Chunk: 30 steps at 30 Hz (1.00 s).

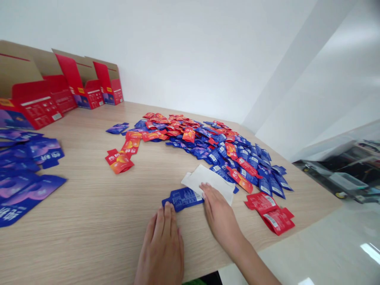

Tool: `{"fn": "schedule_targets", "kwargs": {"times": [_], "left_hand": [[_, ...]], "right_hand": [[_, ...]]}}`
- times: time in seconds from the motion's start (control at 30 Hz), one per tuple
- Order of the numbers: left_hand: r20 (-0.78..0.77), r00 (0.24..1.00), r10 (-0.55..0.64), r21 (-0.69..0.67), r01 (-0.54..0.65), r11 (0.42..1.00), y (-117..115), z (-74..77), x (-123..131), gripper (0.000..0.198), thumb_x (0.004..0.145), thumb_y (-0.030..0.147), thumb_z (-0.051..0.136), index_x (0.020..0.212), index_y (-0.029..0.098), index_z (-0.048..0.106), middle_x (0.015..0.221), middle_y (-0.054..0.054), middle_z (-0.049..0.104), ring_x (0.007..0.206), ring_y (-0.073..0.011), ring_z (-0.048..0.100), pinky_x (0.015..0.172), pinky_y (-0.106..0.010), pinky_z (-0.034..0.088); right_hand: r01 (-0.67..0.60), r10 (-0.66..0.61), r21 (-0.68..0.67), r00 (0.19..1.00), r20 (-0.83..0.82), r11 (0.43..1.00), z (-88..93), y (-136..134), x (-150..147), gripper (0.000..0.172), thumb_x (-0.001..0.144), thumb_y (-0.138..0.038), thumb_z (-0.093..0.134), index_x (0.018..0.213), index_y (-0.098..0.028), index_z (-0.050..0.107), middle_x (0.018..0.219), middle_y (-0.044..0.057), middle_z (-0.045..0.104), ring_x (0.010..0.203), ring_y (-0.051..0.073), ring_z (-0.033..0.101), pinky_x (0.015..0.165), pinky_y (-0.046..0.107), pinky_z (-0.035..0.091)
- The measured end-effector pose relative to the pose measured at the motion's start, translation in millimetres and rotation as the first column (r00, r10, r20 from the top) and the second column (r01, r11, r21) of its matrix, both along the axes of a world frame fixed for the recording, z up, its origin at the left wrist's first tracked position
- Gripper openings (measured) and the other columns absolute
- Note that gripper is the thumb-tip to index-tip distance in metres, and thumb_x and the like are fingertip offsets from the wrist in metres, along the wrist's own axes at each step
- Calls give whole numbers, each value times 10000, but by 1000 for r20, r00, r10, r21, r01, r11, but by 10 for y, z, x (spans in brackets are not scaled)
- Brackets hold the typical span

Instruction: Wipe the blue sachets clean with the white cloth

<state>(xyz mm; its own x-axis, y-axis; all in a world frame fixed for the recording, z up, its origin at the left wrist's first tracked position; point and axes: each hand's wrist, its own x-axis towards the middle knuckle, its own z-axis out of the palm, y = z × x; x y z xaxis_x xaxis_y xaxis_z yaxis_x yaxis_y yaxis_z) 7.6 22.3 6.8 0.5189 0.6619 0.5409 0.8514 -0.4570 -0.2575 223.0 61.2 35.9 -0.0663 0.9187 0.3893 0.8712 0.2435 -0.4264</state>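
A blue sachet (185,199) lies back-up near the front edge of the table, its barcode and printed text showing. My left hand (164,243) rests with straight fingers side by side, the fingertips on the sachet's left end. Over the sachet's right end, my right hand (219,211) is closed on a folded white cloth (197,177), which spreads out beyond the fingers. Part of the cloth under that hand is hidden. Two red sachets (271,213) lie to the right of my right hand, and orange-red sachets (119,161) lie ahead of my left hand.
Behind my hands a big heap of blue and red sachets (204,138) stretches across the table (97,221). More blue sachets (26,186) overlap at the left. Open red boxes (38,105) stand along the wall at the far left. The table's edge is close on the right.
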Motion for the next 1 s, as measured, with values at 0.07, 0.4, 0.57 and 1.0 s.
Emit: {"fn": "schedule_targets", "kwargs": {"times": [0.07, 0.4, 0.57, 1.0], "left_hand": [[4, 1000, 3, 5, -3, 1000, 4, -8, 3, 505, 974, 250, 473, 1377, -2, 643, 1467, -222, 666, 1352, -328, 627, 1117, -439, 495], [73, 996, 51, -110, -43, 993, -7, -32, 26, 493, 919, 303, 525, 1334, 116, 713, 1375, -139, 744, 1295, -312, 661, 1115, -443, 518], [-20, 1000, 12, -35, -12, 999, -3, -4, 2, 489, 954, 274, 478, 1338, 65, 696, 1415, -181, 712, 1311, -320, 646, 1092, -442, 516], [131, 991, 41, -81, -31, 996, -8, -83, 59, 508, 952, 325, 505, 1339, 59, 699, 1445, -181, 692, 1369, -331, 585, 1150, -451, 451]], "right_hand": [[45, -45, 8, 999, -12, 999, 4, -2, 44, 447, 1108, -222, 375, 1396, -59, 676, 1430, 263, 685, 1376, 355, 652, 1169, 641, 503], [-334, 332, -10, 940, -75, 943, 176, -62, -652, 419, 1089, -132, 406, 1422, -157, 660, 1481, 112, 691, 1442, 228, 598, 1251, 464, 458], [-261, 262, -44, 965, 27, 964, 67, 22, -453, 438, 1064, -101, 426, 1418, -169, 675, 1501, 114, 675, 1451, 239, 589, 1270, 503, 428], [-89, 93, 39, 990, -103, 995, 157, -76, -355, 410, 1133, -241, 374, 1430, -179, 650, 1456, 121, 706, 1386, 221, 650, 1183, 439, 531]]}}
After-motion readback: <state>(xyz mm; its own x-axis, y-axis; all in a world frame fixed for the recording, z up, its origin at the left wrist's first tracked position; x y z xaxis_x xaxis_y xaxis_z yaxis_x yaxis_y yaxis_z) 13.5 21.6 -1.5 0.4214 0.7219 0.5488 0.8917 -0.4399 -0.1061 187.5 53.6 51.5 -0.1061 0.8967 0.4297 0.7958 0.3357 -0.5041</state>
